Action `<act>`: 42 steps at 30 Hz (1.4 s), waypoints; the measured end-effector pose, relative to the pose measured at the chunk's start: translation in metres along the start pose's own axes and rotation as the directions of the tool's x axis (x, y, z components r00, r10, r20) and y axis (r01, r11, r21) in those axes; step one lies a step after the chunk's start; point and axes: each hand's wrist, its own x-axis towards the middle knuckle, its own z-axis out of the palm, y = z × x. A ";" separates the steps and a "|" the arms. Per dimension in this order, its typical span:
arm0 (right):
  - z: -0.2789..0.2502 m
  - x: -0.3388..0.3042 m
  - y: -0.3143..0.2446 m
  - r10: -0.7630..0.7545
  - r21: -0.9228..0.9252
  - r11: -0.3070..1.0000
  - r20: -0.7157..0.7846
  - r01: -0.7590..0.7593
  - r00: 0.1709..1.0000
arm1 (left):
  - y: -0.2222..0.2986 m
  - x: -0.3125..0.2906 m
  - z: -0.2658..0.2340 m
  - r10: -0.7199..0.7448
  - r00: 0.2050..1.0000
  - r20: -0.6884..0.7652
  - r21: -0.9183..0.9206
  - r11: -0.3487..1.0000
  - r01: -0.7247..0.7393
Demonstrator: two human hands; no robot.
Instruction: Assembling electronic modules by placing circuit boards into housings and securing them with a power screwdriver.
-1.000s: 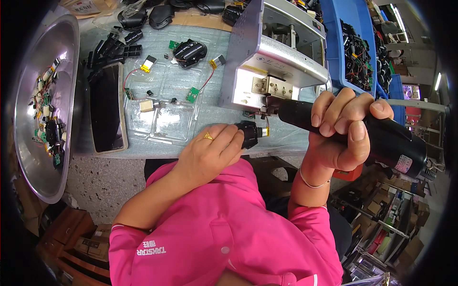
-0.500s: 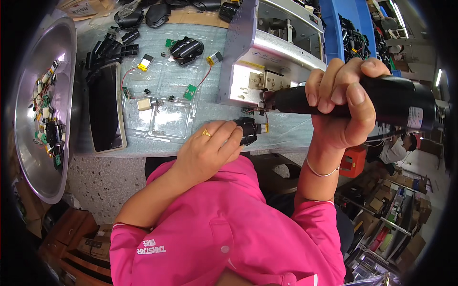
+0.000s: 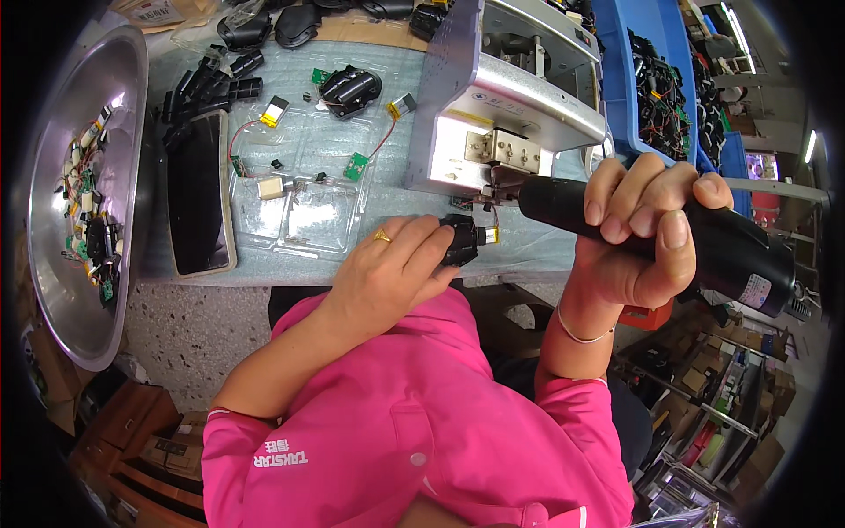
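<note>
My right hand [image 3: 647, 231] is wrapped round a black electric screwdriver [image 3: 744, 255], lying nearly level with its tail tilted down to the right. Its narrow front end points left, toward the metal bracket of a silver machine [image 3: 528, 106]. At the table's near edge my left hand [image 3: 387, 268] grips a black plastic housing [image 3: 459, 239] between thumb and fingers. From the housing's right side sticks out a small silver-and-yellow battery [image 3: 490, 234]. A red wire rises from it toward the machine's base. The palm hides part of the housing.
A clear plastic tray [image 3: 308, 220] lies left of the machine, with green circuit boards [image 3: 356, 166] and batteries [image 3: 274, 111] around it. Beyond are a phone [image 3: 198, 194], a metal bowl [image 3: 132, 79] of wired parts, black housings [image 3: 350, 91] and blue bins [image 3: 620, 79].
The screwdriver's front end has moved right, away from the machine's bracket, and its tail has swung down toward me. My left hand still holds the housing in nearly the same place.
</note>
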 end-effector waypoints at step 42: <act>0.024 -0.027 -0.013 0.229 0.201 0.953 0.002 -0.225 0.973 | 0.007 0.008 -0.012 -0.065 0.994 -0.087 -0.198 0.979 0.047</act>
